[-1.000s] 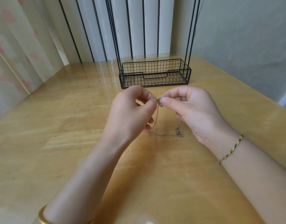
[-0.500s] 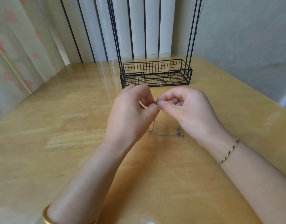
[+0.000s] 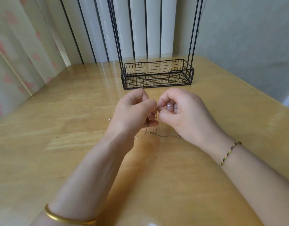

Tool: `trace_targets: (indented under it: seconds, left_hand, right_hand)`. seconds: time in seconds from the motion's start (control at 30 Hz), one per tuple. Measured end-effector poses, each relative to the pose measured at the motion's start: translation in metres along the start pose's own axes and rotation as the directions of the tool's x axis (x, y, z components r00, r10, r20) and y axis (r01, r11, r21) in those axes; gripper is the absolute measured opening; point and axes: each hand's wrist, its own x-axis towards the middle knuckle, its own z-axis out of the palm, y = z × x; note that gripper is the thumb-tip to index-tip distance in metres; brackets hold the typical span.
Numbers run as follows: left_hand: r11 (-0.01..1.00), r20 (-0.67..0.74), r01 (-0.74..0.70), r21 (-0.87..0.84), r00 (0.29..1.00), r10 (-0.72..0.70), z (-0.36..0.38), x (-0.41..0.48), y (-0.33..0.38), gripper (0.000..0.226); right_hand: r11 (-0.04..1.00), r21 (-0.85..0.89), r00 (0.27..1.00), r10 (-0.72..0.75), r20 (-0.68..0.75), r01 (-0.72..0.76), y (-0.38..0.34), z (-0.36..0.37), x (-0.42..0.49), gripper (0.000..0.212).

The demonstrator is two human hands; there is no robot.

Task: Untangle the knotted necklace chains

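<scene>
Now both hands pinch the chains above the table's middle.
I see the left hand [image 3: 132, 111] and right hand [image 3: 183, 115] with fingers curled, fingertips almost meeting, each nipping the chains [image 3: 156, 128] at the tangle. Loose lengths hang down and trail on the table [image 3: 59, 128] beneath. A basket [image 3: 134, 70] stands near the far edge.

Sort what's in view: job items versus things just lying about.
Job: necklace chains, pinched by left hand and right hand, trailing onto the table.
Lying about: black wire basket, gold bangle, braided bracelet, curtain.
</scene>
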Motion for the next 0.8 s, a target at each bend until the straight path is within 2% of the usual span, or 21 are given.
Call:
trace_targets:
  seconds: [0.1,0.23,0.33,0.53,0.8]
  left_hand:
    - [0.993,0.045,0.083,-0.078,0.996,-0.080,-0.0025,0.0026,-0.0005,0.030]
    - [0.988,0.088,0.125,-0.088,0.989,-0.117,-0.0062,0.0034,0.0002,0.023]
    - [0.988,0.069,0.130,-0.084,0.990,-0.124,-0.0062,0.0037,0.0003,0.019]
    - [0.998,0.021,0.027,0.049,0.999,-0.028,-0.0036,0.0016,0.0015,0.008]
    - [0.976,0.025,-0.097,0.195,0.995,0.094,-0.0017,-0.0026,0.0032,0.012]
  right_hand:
    - [0.999,0.033,0.999,-0.013,-0.035,0.014,0.0005,0.0008,-0.0007,0.020]
    - [0.990,0.139,0.999,0.022,-0.047,-0.015,0.0027,-0.0029,0.0002,0.020]
    - [0.982,0.187,0.998,0.031,-0.049,-0.021,0.0043,-0.0053,0.0011,0.019]
    - [0.984,0.178,0.997,0.042,-0.059,-0.031,0.0053,-0.0031,0.0017,0.018]
    - [0.989,0.144,1.000,0.012,-0.027,-0.008,0.0016,-0.0028,-0.0005,0.018]
